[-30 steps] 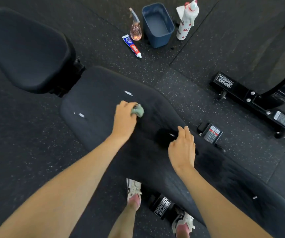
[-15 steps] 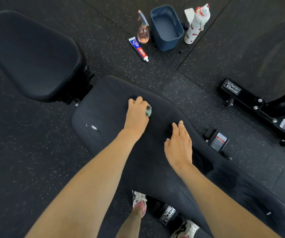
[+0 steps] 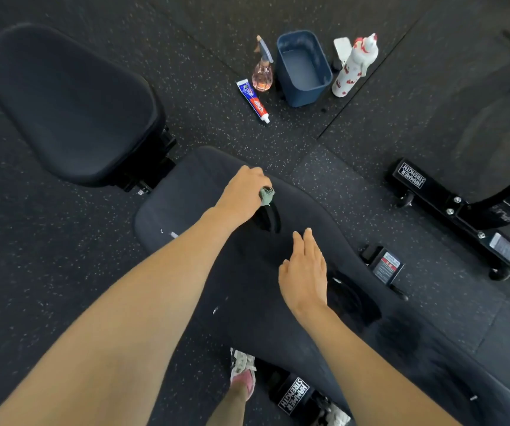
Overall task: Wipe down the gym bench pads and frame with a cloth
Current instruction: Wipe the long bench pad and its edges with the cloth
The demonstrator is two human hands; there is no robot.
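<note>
Left grip [image 3: 241, 192] clamped on wadded cloth [image 3: 266, 195] atop bench pad [image 3: 186, 192].
Soft, light; best held bunched in palm. Right grip [image 3: 304, 269] apart.

Black rubber floor tiles [image 3: 63, 272], white-flecked, seams crossing near centre. At top: navy rectangular plastic tub [image 3: 300, 98]; clear pink spray bottle [image 3: 262, 73] just left; blue-red toothpaste tube [image 3: 253, 101] lying flat; white red-patterned bottle [image 3: 353, 70] upright, right. Black steel machine base [image 3: 432, 192], white-lettered label, far right.

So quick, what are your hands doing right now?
Left hand: gripping the small green cloth.
Right hand: open, fingers straight, holding nothing.
</note>
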